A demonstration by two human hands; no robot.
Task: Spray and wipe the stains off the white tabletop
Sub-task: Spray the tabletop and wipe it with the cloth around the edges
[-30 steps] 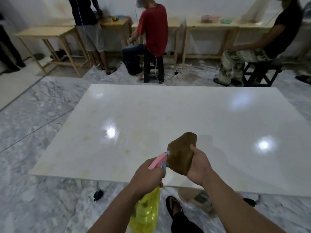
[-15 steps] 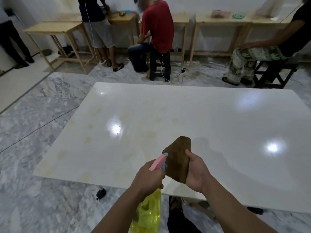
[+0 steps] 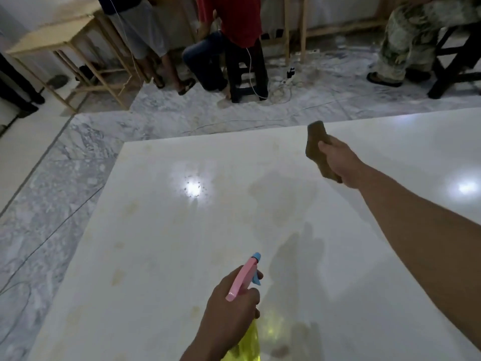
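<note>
Spray bottle [image 3: 248, 332] and brown cloth [image 3: 318, 149] held over stained white table [image 3: 156, 256].
Left hand [image 3: 231, 306] grip curled round bottle neck; right hand [image 3: 338, 162] grip clutching cloth, arm outstretched.

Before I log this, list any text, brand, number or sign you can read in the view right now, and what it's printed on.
None can be read.
Spray bottle in the left hand: the yellow body and pink head show no print on the sides in view.
Brown cloth in the right hand: plain.
White tabletop: only yellowish stains, droplets and light glare, no markings.
Clothing and wooden tables behind: no lettering visible.
</note>
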